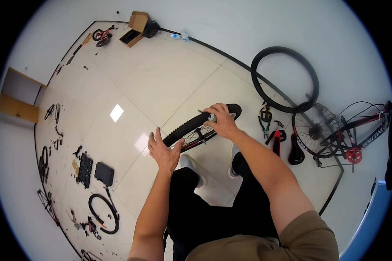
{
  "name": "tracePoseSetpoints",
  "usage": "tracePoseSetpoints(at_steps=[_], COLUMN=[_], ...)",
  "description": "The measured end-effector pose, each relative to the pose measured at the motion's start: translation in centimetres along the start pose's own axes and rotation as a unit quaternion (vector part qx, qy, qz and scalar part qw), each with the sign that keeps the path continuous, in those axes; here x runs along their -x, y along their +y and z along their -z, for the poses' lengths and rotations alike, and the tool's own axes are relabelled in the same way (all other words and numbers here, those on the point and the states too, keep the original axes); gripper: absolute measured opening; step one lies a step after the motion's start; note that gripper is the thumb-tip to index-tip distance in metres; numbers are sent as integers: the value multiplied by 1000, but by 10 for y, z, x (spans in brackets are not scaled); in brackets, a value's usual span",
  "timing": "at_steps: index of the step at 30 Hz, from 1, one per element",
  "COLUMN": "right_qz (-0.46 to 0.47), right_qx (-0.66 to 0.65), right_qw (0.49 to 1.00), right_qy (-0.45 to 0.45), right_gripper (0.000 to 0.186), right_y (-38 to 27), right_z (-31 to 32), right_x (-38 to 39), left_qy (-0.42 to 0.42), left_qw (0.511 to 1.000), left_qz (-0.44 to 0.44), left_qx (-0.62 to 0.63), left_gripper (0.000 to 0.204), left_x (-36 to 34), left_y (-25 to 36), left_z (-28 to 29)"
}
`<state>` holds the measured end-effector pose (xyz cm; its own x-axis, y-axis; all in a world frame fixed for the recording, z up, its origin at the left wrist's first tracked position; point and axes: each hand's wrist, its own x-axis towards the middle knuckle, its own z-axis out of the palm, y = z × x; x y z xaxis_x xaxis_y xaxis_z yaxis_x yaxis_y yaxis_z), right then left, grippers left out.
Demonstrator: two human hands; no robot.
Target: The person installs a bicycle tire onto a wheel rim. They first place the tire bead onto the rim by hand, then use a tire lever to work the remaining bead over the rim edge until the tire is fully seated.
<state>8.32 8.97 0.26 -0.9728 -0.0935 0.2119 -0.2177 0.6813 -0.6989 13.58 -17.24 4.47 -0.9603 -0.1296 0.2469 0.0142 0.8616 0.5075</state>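
A bicycle wheel with a black knobby tyre (187,124) is tilted in front of me, above my feet. My left hand (163,150) is at its near left end, fingers spread and thumb against the tyre. My right hand (222,122) is closed on a small grey cylindrical object (212,117) at the upper right of the tyre. Part of the wheel's spokes and rim shows below the tyre; my hands hide the rest.
A loose tyre (257,69) leans at the wall beside a bicycle frame (363,126). Pliers (263,126) and a saddle (296,152) lie to my right. Tool cases (104,174), bike parts and another tyre (115,219) lie to my left. An open cardboard box (136,26) is behind.
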Motion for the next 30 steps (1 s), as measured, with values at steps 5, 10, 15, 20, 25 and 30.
tracePoseSetpoints(at_steps=[5,10,15,20,25,30], right_qz=[-7,-3,3,-15,21,52], right_qx=[-4,-19,-28,-47,-39,-51], right_qw=[998,993,990,991,989,985], right_qy=[70,119,135,125,142,156], right_gripper=[55,61,57,50,48,47], right_y=[7,31,35,25,17,-4], right_z=[0,5,-3,-1,23,51], right_x=[10,-16,-56,-74,-84,-98], left_qy=[-118,-8,54,51,64,38], left_qw=[992,995,986,990,984,981], left_qz=[-40,-93,-154,-125,-156,-143], left_qx=[25,25,29,52,62,124], left_gripper=[77,70,69,57,53,57], left_x=[-26,-60,-94,-106,-122,-128], left_y=[-4,19,14,9,26,34], left_z=[-40,-62,-77,-78,-61,-44])
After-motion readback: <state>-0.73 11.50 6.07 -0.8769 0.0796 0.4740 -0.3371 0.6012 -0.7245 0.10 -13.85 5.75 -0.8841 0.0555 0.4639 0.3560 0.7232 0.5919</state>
